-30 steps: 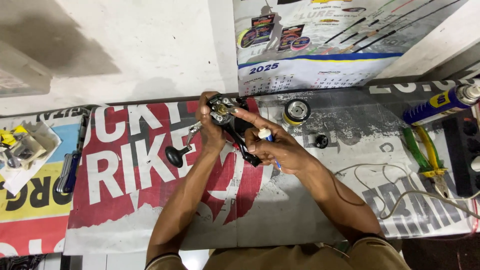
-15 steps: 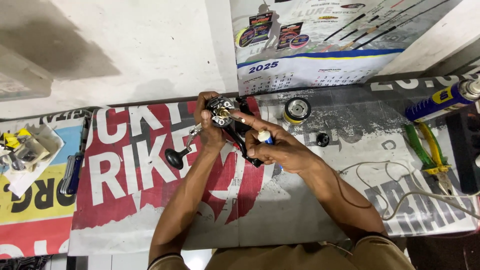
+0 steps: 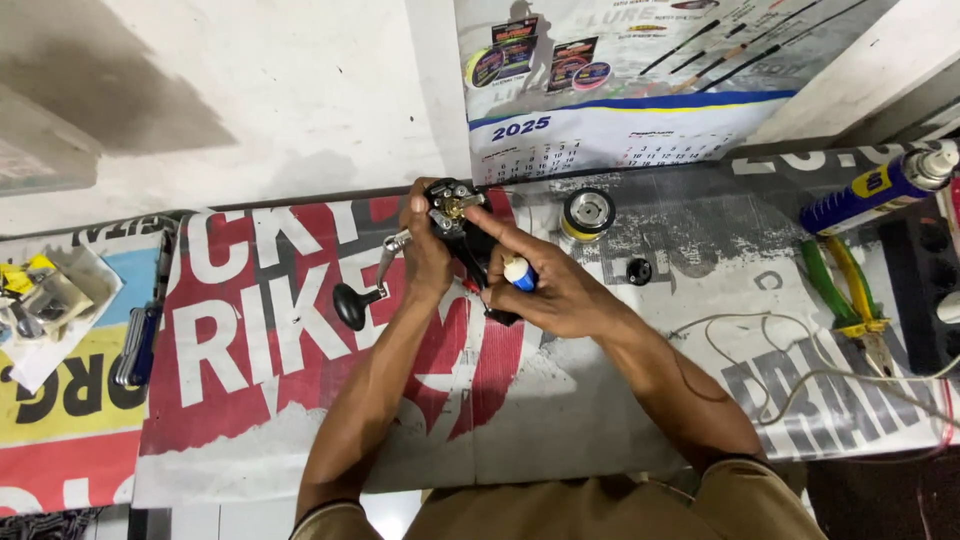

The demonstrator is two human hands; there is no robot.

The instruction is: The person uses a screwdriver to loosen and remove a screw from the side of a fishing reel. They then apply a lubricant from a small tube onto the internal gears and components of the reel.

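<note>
A printed banner (image 3: 300, 330) covered the worktop (image 3: 620, 400), with a wall calendar (image 3: 620, 120) hanging behind it. Above the banner's middle, the left hand (image 3: 425, 255) was closed around a black fishing reel (image 3: 462, 235), its handle knob (image 3: 350, 305) pointing left. The right hand (image 3: 555, 290) gripped a small blue-and-white tube (image 3: 518, 272), forefinger touching the reel's open top; a spool (image 3: 587, 212), green-handled pliers (image 3: 850, 300) and a spray can (image 3: 880, 185) lay to the right.

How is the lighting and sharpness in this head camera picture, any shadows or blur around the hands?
Head view: light is even and fairly bright, with a soft grey shadow on the white wall at upper left. The left hand, right hand and the black fishing reel they hold are reasonably sharp. Straight edges bow slightly toward the frame's corners, and the spray can at right looks a little soft.
</note>
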